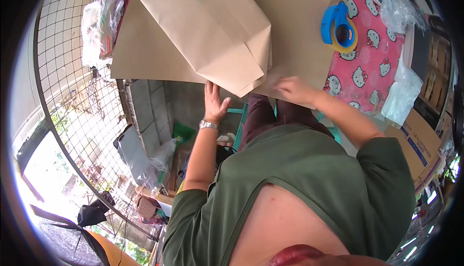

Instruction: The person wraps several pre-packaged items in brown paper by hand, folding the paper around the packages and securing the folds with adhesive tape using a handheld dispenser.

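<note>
A large brown paper parcel (pixel 212 29), its end folded into overlapping flaps, lies at a slant on a wide sheet of brown paper (pixel 154 48). The pointed near end sticks out slightly past the sheet's near edge. My left hand (pixel 215 104), with a silver watch at the wrist, is at the parcel's near left edge. Its fingers are stretched and the thumb stands apart; the fingertips meet the paper's edge. To the right of the folded end, my right hand (pixel 297 90) is over the sheet, blurred by motion, its fingers partly bent. Whether it touches paper cannot be made out.
A blue tape dispenser (pixel 333 27) with a yellowish roll lies at the sheet's right edge, by a pink patterned cloth (pixel 362 63). Clear plastic (pixel 401 12) and a white plastic bag (pixel 406 92) lie farther right. Wire mesh (pixel 60 53) stands at left; a cardboard box (pixel 420 143) at right.
</note>
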The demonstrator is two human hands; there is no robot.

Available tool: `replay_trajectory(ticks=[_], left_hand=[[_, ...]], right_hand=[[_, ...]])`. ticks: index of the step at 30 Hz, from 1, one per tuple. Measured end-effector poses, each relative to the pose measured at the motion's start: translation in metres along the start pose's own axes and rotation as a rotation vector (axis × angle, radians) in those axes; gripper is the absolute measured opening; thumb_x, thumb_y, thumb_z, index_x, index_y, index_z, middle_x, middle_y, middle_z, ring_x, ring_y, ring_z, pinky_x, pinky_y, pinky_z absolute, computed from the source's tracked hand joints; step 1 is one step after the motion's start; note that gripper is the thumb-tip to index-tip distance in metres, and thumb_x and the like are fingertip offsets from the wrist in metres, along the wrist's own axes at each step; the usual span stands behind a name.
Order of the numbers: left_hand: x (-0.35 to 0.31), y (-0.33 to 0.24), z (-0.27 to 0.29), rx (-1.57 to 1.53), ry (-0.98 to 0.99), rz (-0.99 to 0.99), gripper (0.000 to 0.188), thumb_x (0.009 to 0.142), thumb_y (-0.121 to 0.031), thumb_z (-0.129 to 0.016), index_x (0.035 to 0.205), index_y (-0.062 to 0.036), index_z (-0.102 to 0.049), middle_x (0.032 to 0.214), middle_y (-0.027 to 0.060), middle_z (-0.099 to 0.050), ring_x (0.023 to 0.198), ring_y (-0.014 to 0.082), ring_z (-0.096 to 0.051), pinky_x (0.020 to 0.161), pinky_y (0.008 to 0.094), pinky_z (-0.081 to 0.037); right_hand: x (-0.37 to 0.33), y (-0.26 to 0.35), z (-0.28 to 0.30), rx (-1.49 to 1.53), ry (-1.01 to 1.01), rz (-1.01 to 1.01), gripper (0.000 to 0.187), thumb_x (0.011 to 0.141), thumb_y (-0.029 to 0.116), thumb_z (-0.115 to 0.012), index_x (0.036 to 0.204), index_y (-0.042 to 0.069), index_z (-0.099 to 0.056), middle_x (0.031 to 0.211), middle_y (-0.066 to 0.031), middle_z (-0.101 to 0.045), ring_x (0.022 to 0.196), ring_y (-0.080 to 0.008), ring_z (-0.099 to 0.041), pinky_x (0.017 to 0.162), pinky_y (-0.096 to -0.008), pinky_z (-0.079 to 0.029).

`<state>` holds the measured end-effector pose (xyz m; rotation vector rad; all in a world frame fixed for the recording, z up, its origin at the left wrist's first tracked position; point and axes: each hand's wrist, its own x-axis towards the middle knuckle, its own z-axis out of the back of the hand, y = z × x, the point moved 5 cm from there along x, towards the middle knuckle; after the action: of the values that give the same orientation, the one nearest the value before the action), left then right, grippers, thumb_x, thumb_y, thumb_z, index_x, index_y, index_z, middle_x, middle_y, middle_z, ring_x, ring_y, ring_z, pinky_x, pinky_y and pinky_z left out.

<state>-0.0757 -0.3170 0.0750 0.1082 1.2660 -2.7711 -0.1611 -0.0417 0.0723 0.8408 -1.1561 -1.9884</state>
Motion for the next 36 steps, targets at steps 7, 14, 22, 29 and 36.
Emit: replay_trajectory(ticks=[7,14,22,29,36], left_hand=[[0.045,0.008,-0.035,0.56,0.006,-0.148,0.054,0.075,-0.044,-0.064,0.114,-0.0063,-0.061,0.122,0.018,-0.055,0.115,0.0395,-0.047,0.097,0.0492,-0.038],[0.036,0.018,-0.023,0.334,0.249,-0.088,0.05,0.079,-0.046,-0.062,0.111,-0.007,-0.063,0.113,0.0149,-0.062,0.111,0.035,-0.054,0.097,0.0502,-0.039],[0.029,0.033,-0.038,0.626,0.082,-0.078,0.06,0.08,-0.059,-0.053,0.117,-0.0128,-0.062,0.121,0.0089,-0.06,0.126,0.0304,-0.043,0.109,0.0621,-0.01],[0.018,-0.019,-0.087,0.529,0.113,0.132,0.077,0.073,-0.074,-0.05,0.124,-0.0158,-0.06,0.124,0.0087,-0.06,0.125,0.0274,-0.046,0.109,0.0641,0.0],[-0.048,-0.043,-0.067,-0.491,0.154,0.346,0.058,0.088,-0.044,-0.055,0.117,0.0067,-0.056,0.111,0.0208,-0.064,0.108,0.0348,-0.06,0.095,0.0465,-0.046]], right_hand=[[0.093,-0.022,0.039,-0.347,-0.136,-0.047,0.029,0.084,0.011,-0.059,0.113,0.008,-0.063,0.117,-0.0165,-0.061,0.109,-0.0349,-0.058,0.092,-0.0376,-0.048],[0.085,-0.007,0.028,-0.361,0.041,0.211,0.039,0.081,0.012,-0.061,0.119,0.007,-0.06,0.122,-0.0161,-0.058,0.118,-0.0293,-0.051,0.099,-0.0399,-0.043],[0.112,-0.01,0.065,-0.596,0.227,0.363,0.026,0.09,0.024,-0.053,0.108,0.01,-0.066,0.112,-0.0052,-0.064,0.116,-0.0225,-0.052,0.099,-0.0397,-0.043],[0.092,-0.016,0.012,-0.825,0.135,0.099,0.034,0.092,0.033,-0.047,0.106,0.008,-0.065,0.116,-0.0068,-0.062,0.121,-0.0242,-0.048,0.103,-0.04,-0.04],[0.019,-0.022,0.014,0.005,-0.016,-0.081,0.053,0.095,0.043,-0.048,0.125,-0.001,-0.051,0.12,-0.0134,-0.058,0.114,-0.0255,-0.054,0.099,-0.0387,-0.042]])
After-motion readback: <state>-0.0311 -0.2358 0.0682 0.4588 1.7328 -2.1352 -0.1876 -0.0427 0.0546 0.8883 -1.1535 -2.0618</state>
